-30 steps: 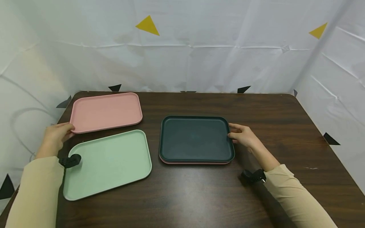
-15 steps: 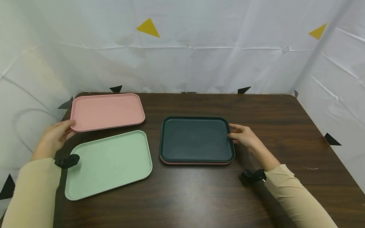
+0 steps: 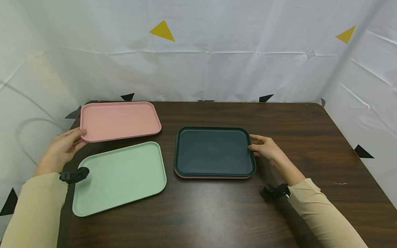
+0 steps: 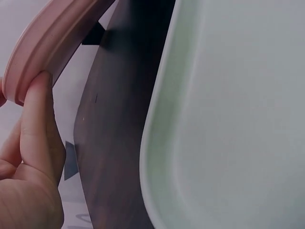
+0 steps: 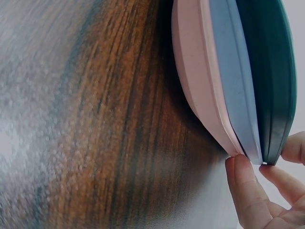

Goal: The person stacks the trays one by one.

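Note:
Near the table's back left, my left hand (image 3: 63, 148) grips the front left corner of a pink tray (image 3: 121, 120), thumb on top. In the left wrist view, fingers (image 4: 38, 124) press the underside of that pink tray (image 4: 40, 47), which looks raised off the table. Under my left wrist lies a larger pale green tray (image 3: 121, 179). At the centre is a stack with a dark green tray (image 3: 214, 151) on top. The right wrist view shows a blue tray (image 5: 233, 71) and a pink tray (image 5: 198, 71) beneath it. My right hand (image 3: 263, 148) holds the stack's right edge.
The trays are on a dark wooden table (image 3: 198, 220). White sheeting (image 3: 217, 69) with yellow and black triangles encloses the back and sides. The back edge of the table lies just behind the held pink tray.
My left hand and the pink tray have shifted slightly to the right. The right hand and the central stack stay in place.

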{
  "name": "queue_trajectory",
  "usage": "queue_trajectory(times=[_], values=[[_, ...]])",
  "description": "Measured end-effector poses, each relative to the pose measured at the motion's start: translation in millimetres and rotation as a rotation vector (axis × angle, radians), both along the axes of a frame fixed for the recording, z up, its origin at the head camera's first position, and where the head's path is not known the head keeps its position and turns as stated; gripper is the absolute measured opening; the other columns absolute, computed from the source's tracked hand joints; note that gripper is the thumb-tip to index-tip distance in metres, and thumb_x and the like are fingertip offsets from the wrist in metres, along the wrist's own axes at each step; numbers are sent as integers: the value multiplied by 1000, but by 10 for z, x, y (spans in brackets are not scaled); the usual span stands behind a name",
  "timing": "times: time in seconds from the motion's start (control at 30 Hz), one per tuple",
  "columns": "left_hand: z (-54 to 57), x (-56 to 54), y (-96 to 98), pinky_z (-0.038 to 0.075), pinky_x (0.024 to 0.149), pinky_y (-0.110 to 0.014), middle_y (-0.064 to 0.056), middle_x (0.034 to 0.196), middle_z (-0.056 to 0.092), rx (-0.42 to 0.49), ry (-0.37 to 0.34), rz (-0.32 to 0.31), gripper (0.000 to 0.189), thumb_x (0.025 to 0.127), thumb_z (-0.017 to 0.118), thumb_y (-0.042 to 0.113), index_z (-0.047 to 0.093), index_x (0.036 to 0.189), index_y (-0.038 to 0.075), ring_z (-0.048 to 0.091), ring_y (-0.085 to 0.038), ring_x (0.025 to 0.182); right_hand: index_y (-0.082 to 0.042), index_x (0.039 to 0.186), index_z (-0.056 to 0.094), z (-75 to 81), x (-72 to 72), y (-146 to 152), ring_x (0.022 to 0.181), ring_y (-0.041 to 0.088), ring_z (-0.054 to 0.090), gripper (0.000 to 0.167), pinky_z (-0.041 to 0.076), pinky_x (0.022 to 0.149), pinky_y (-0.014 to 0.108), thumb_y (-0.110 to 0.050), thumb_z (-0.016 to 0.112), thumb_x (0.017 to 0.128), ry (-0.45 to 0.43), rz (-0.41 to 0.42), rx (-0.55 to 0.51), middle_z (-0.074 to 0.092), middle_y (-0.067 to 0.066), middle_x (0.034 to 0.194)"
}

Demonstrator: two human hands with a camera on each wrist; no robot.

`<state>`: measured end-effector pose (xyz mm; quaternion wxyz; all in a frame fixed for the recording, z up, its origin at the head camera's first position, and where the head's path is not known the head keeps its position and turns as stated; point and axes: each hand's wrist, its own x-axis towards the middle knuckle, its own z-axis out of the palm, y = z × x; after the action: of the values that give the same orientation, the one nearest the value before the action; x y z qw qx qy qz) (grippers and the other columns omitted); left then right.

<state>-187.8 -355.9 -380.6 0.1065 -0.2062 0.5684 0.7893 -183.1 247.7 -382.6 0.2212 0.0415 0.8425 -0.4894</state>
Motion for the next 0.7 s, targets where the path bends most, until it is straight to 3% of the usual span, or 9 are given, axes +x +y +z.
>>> queue_trajectory(times=[0.7], values=[[-7, 47, 207, 58, 62, -14, 4, 71, 65, 15, 4, 79, 18, 88, 67, 6, 69, 77, 21, 63, -6, 65, 0, 151, 19, -16, 25, -14, 132, 41, 42, 62, 46, 107, 44, -18, 48, 100, 8, 0, -24, 33, 31, 146]])
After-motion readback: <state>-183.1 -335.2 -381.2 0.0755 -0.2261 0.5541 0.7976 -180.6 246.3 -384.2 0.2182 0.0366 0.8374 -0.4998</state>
